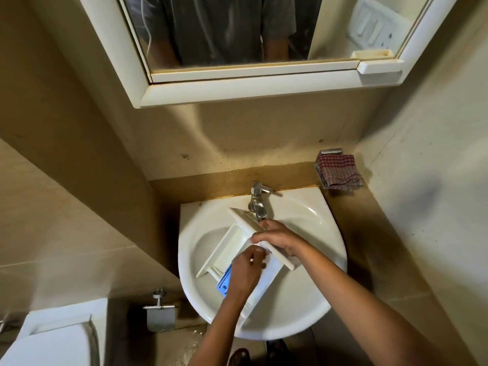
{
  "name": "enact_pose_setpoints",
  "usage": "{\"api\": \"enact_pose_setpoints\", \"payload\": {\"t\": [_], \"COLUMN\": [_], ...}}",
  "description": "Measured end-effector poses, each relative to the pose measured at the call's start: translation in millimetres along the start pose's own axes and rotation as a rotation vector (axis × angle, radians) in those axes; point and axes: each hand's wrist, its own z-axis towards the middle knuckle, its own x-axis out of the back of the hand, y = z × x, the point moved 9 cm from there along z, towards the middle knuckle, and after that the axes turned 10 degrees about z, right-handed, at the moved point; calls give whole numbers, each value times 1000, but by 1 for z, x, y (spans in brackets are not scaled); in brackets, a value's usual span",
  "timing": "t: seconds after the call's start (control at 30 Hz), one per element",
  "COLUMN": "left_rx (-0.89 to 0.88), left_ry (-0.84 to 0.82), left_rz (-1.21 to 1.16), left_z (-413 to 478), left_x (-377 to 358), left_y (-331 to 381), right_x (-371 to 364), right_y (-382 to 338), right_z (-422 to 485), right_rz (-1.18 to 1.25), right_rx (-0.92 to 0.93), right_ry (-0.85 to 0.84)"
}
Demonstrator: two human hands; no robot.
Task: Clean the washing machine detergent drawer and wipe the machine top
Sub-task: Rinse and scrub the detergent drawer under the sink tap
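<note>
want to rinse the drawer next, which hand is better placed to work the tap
Right, probably. The right hand grips the detergent drawer by its front panel, just below the tap and closest to its lever. The left hand sits lower, fingers in the drawer, and could steady it.

Beige tiled walls (79,159), mirror cabinet (237,48)
</note>
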Motion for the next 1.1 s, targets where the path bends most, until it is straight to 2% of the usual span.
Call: {"api": "enact_pose_setpoints", "payload": {"t": [0.07, 0.17, 0.33, 0.43, 0.5, 0.6, 0.67, 0.73, 0.83, 0.93, 1.0, 1.1], "left_rx": [38, 217, 447, 477, 469, 448, 453, 347, 42, -115, -129, -29], "left_ry": [138, 321, 386, 379, 352, 357, 392, 411, 245, -17, -223, -319], "left_rz": [87, 58, -94, -182, -199, -105, -47, -18, 111, 65, 101, -81], "left_z": [1, -3, -6, -10, -8, -8, -16, -15, 3, -6, -15, -17], "left_x": [29, 69, 85, 83, 82, 87, 95, 105, 106, 103, 93, 99], "left_y": [-20, -52, -100, -102, -100, -100, -96, -88, -73, -46, -41, -57], "right_x": [7, 7, -5, -13, -17, -24, -33, -44, -62, -73, -79, -90], "right_y": [3, 5, 1, -9, -22, -43, -54, -61, -57, -53, -60, -75], "right_z": [-1, -10, -18, -22, -29, -44, -55, -64, -72, -80, -85, -88], "right_rz": [-4, 65, 111, 90, -16, -237, -459, -702, -942, -1102, -1189, -1272], "right_rx": [27, 66, 149, 214, 285, 398, 488, 585, 672, 731, 775, 813], "right_ry": [49, 56, 9, -17, -42, -80, -96, -112, -191, -270, -290, -305]}}
